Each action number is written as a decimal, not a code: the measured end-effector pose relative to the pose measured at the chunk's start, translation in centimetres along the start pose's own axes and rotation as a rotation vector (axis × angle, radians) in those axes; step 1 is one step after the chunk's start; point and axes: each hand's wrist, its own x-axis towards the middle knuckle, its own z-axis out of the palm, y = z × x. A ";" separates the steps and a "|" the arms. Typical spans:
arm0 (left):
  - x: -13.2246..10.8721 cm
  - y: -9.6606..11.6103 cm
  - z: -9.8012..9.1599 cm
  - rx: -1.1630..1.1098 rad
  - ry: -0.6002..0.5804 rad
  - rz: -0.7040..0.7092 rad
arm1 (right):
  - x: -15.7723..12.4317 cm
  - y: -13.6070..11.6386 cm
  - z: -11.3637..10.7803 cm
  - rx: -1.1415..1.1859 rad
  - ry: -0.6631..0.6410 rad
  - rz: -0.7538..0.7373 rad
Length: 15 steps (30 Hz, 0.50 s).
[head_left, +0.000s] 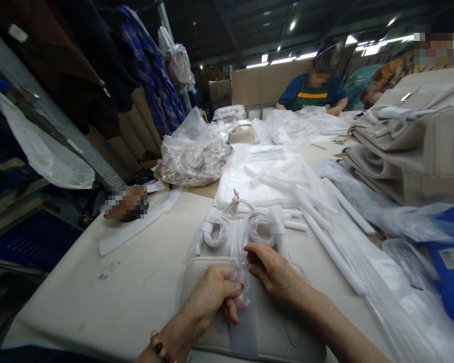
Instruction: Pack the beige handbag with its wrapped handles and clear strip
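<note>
A beige bag [212,312] lies flat on the table in front of me, its far part wrapped in white film with two round coils [215,233] of wrapped strap or handle on it. A strip of clear plastic [243,322] runs down its middle. My left hand [215,297] is closed on the clear plastic, thumb and fingers pinching it over the bag. Just to the right, my right hand [270,269] pinches the upper part of the same plastic, its fingertips bent together. A thin cord [235,199] sticks up beyond the coils.
White foam tubes [327,242] and flat plastic bags [265,171] lie ahead and right. A crumpled plastic bag [194,156] stands at the back left. Beige bags [412,146] are stacked on the right above a blue box [448,272]. A co-worker [314,93] is at the far end.
</note>
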 end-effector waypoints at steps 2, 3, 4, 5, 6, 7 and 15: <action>0.1 0.2 -0.2 -0.014 -0.011 -0.028 | -0.3 -0.2 -0.2 0.006 -0.035 0.028; 0.1 0.3 -0.2 -0.019 -0.014 -0.036 | -0.4 -0.3 -0.2 0.011 -0.049 0.044; 0.2 0.3 -0.2 -0.024 -0.016 -0.041 | -0.5 -0.3 -0.2 0.015 -0.059 0.061; 0.2 0.3 -0.3 -0.029 -0.019 -0.041 | -0.6 -0.4 -0.2 0.019 -0.064 0.073; 0.3 0.3 -0.3 -0.035 -0.024 -0.041 | -0.7 -0.5 -0.2 0.020 -0.064 0.080; 0.3 0.2 -0.3 -0.040 -0.031 -0.037 | -0.8 -0.6 -0.2 0.018 -0.060 0.084; 0.2 0.0 -0.6 -0.061 -0.070 -0.015 | -1.0 -0.9 -0.6 0.042 -0.081 0.067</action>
